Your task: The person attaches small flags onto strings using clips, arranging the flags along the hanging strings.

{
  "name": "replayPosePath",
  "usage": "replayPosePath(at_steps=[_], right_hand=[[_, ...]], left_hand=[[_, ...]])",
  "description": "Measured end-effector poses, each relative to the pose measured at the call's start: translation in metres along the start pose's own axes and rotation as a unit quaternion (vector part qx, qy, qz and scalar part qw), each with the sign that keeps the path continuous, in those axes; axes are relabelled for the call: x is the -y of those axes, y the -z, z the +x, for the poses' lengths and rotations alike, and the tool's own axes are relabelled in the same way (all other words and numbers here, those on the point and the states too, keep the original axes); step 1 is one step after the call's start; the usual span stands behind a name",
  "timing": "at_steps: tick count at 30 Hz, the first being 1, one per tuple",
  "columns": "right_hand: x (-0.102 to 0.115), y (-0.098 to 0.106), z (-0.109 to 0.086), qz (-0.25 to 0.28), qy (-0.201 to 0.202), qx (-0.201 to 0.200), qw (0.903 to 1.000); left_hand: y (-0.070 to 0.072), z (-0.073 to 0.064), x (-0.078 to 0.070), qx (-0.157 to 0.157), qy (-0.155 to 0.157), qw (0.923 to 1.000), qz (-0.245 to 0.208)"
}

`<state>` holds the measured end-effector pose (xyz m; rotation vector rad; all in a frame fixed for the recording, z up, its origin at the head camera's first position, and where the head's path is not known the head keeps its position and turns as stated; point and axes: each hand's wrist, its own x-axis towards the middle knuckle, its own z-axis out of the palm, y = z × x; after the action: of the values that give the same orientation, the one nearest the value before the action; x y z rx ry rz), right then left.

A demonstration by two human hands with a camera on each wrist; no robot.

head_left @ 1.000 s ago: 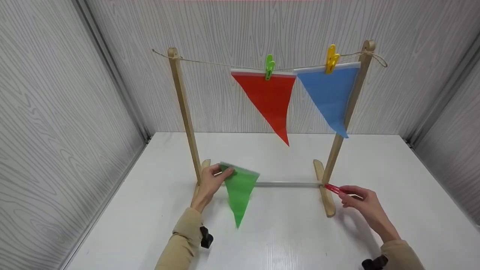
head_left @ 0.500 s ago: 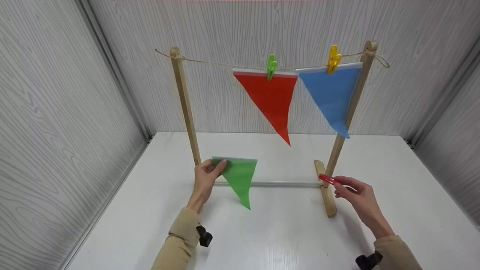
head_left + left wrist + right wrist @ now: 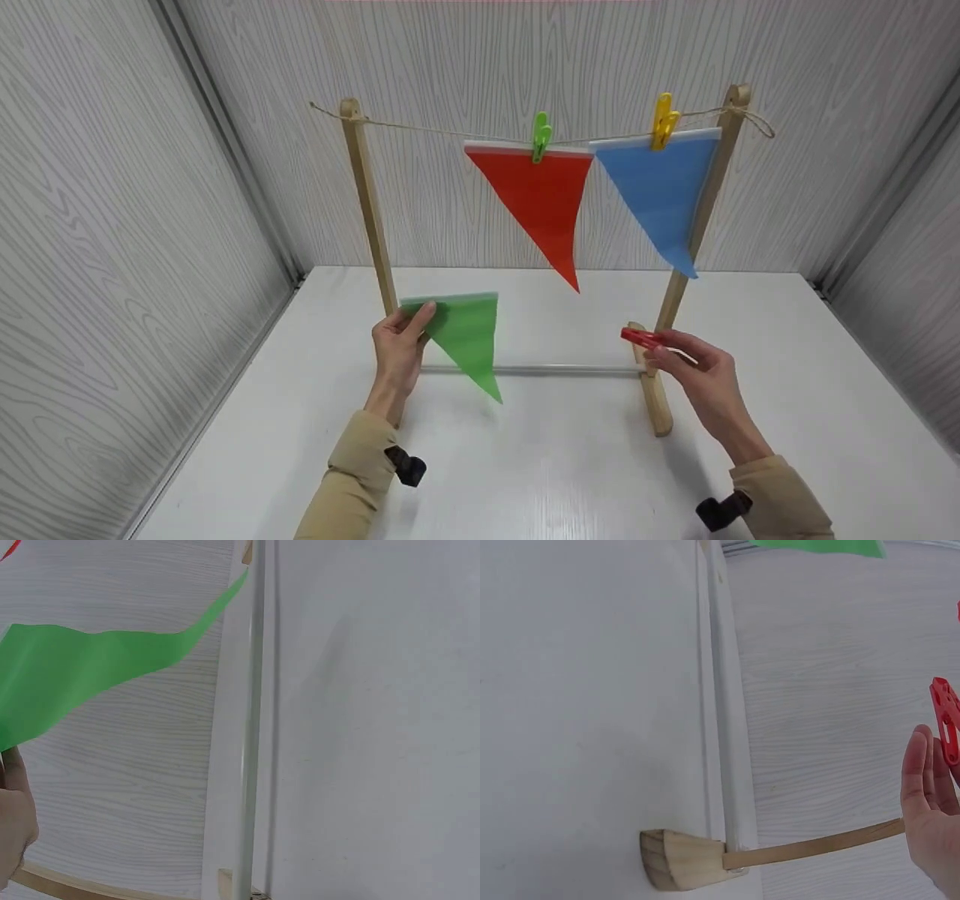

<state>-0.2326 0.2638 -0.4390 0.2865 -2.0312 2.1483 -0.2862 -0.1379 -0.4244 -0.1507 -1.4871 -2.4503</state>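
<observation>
My left hand (image 3: 399,349) pinches a green triangular pennant (image 3: 469,330) by its upper left corner, and the point of the pennant hangs down to the right. In the left wrist view the pennant (image 3: 90,667) stretches across the upper left. My right hand (image 3: 697,375) pinches a red clothespin (image 3: 640,337) between thumb and fingers, close by the right post; the same clothespin (image 3: 946,720) shows at the right edge of the right wrist view. Above, a red pennant (image 3: 536,202) hangs from a string (image 3: 420,126) under a green clothespin (image 3: 541,139). Beside it hangs a blue pennant (image 3: 660,187) under a yellow clothespin (image 3: 664,121).
The string runs between a left wooden post (image 3: 367,202) and a right wooden post (image 3: 726,154). A pale rod (image 3: 562,370) joins the posts low down, and a wooden foot (image 3: 657,405) supports the right one. Wood-grain panels (image 3: 420,45) enclose the white table (image 3: 525,465).
My left hand has risen and moved left with the green pennant, whose top edge has turned nearly level. My right hand has moved up and left with the red clothespin.
</observation>
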Motion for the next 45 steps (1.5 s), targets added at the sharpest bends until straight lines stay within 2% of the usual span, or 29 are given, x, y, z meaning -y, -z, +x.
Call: replayPosePath(at_steps=[4, 11, 18, 32, 39, 45], right_hand=[[0.01, -0.008, 0.005, 0.017, 0.015, -0.006, 0.9997], [0.025, -0.023, 0.014, 0.039, 0.045, -0.003, 0.9982], [0.04, -0.036, 0.023, 0.053, 0.096, 0.017, 0.9939], [0.072, -0.064, 0.038, 0.106, 0.159, 0.047, 0.9804], [0.087, -0.078, 0.046, 0.087, 0.179, 0.039, 0.9792], [0.102, -0.089, 0.053, 0.065, 0.196, 0.028, 0.978]], left_hand=[[-0.004, 0.002, -0.009, -0.014, -0.006, 0.9994, -0.032], [-0.007, 0.004, -0.022, -0.011, -0.019, 0.9984, -0.051], [-0.008, 0.008, -0.034, -0.014, -0.039, 0.9967, -0.07], [-0.016, 0.013, -0.056, -0.027, -0.062, 0.9957, -0.063], [-0.022, 0.018, -0.066, -0.041, -0.08, 0.9935, -0.069], [-0.028, 0.021, -0.076, -0.04, -0.093, 0.9922, -0.072]])
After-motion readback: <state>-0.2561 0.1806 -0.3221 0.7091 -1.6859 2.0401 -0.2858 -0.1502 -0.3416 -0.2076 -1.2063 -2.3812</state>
